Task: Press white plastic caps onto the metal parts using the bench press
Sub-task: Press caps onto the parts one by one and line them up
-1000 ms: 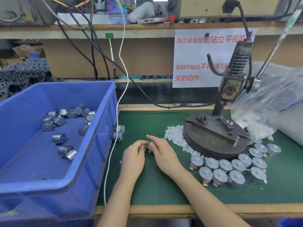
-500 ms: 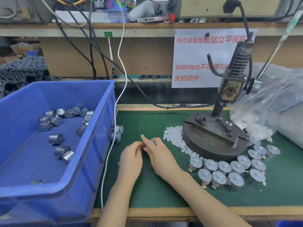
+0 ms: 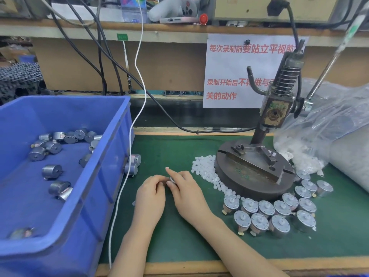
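Seating a cap by hand ahead of the press

Both hands meet over the mat [image 3: 179,246], between the bin [image 3: 107,160] and the press [image 3: 249,182]. The left hand [image 3: 151,194] curls its fingers round a part [image 3: 172,179]. The right hand [image 3: 187,192] pinches the same part from the other side, forefinger stretched forward with a white speck at its tip, possibly a cap but too small to confirm. Only a sliver of metal shows between the fingers, so the part's axis and the way its shaft points cannot be read. For comparison, the finished parts [image 3: 267,210] stand upright in front of the press base, cylinder axis vertical and capped end up. Those in the bin lie on their sides, pointing every way. Loose caps [image 3: 205,172] lie heaped against the base, just right of the hands.

Likely risks:
- A cap set crooked on the shaft could be crushed or driven askew under the ram.
- A cap merely resting could drop off on the carry to the press.
- A sweeping right wrist could topple the nearest finished parts or scatter the heap.
- Fingers left under the ram as the lever [image 3: 339,50] comes down could be nipped.
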